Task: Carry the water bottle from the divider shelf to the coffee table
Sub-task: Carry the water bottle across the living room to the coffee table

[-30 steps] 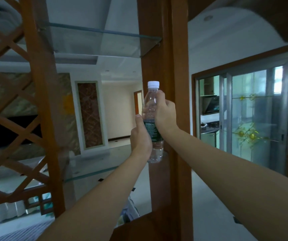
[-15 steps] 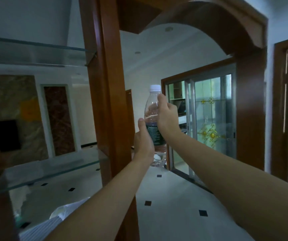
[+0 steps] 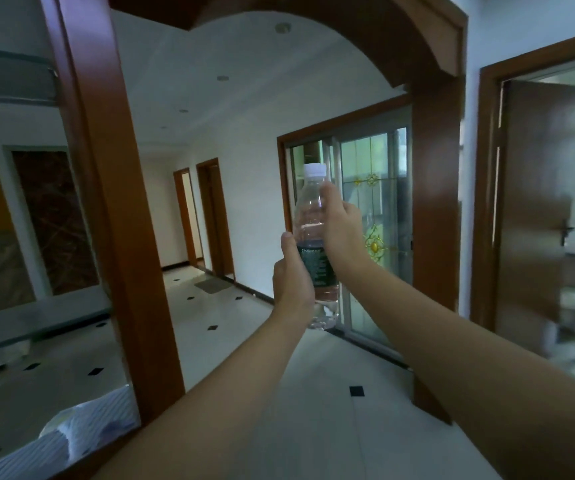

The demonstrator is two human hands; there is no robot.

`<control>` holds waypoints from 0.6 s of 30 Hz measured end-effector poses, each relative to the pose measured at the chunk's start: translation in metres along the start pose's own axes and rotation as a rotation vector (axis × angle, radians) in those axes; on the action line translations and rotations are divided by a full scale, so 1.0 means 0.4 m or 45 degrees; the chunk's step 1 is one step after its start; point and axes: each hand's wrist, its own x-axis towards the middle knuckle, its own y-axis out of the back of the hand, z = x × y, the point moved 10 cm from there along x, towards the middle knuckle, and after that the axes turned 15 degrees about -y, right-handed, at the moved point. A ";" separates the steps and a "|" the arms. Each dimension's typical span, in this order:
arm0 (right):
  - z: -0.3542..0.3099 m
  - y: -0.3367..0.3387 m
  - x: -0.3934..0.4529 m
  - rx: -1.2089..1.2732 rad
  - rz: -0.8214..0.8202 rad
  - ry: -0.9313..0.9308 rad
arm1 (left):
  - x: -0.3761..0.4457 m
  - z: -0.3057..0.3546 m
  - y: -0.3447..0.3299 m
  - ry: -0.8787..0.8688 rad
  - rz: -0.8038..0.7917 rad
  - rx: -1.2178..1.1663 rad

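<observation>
I hold a clear plastic water bottle [image 3: 314, 216] with a white cap and dark green label upright at arm's length, in front of me at mid-frame. My left hand [image 3: 291, 275] grips its lower half from the left. My right hand [image 3: 343, 230] wraps the upper body from the right. The bottle is off the wooden divider shelf [image 3: 106, 216], whose upright post stands to my left with glass shelves behind it. No coffee table is in view.
A wooden arch [image 3: 431, 188] spans overhead, its right post just beyond the bottle. Behind it is a sliding glass door [image 3: 372, 202]. An open wooden door [image 3: 535, 202] is at the right. White tiled floor [image 3: 237, 327] runs down a hallway ahead.
The view has swung right, so the divider post slid from centre to the left. The bottle, still held in both hands, now sits in front of the glass door under the arch.
</observation>
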 end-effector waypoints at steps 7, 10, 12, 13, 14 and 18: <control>0.060 0.078 0.101 0.066 0.018 -0.033 | 0.060 -0.104 -0.086 0.075 -0.073 -0.079; 0.086 0.078 0.141 0.064 0.006 -0.022 | 0.106 -0.164 -0.087 0.090 -0.055 -0.050; 0.116 0.069 0.170 0.041 0.013 -0.028 | 0.127 -0.203 -0.082 0.114 -0.043 -0.105; 0.138 0.061 0.187 0.022 0.020 -0.033 | 0.136 -0.226 -0.079 0.137 -0.040 -0.161; 0.164 0.051 0.204 0.001 0.017 -0.041 | 0.143 -0.251 -0.073 0.167 -0.034 -0.212; 0.275 0.014 0.261 -0.070 0.048 -0.085 | 0.181 -0.365 -0.026 0.225 0.015 -0.278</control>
